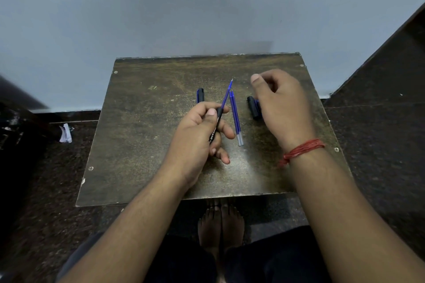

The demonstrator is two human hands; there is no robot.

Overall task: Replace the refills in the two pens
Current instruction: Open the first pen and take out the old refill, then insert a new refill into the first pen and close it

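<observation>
My left hand (197,135) grips a black pen barrel (215,128) whose blue refill (226,96) sticks out towards the far side. Loose blue refills (235,119) lie on the table just right of it. A pen cap (200,95) lies beyond my left hand. My right hand (280,103) hovers over the right side of the table, blurred, fingers curled; whether it holds anything cannot be told. A black and blue pen piece (254,107) lies under its fingers, partly hidden.
The small worn wooden table (147,140) stands against a pale wall. Dark floor surrounds it, with crumpled paper (65,133) on the left. My bare feet (220,225) show below the table's near edge. A red thread (301,150) circles my right wrist.
</observation>
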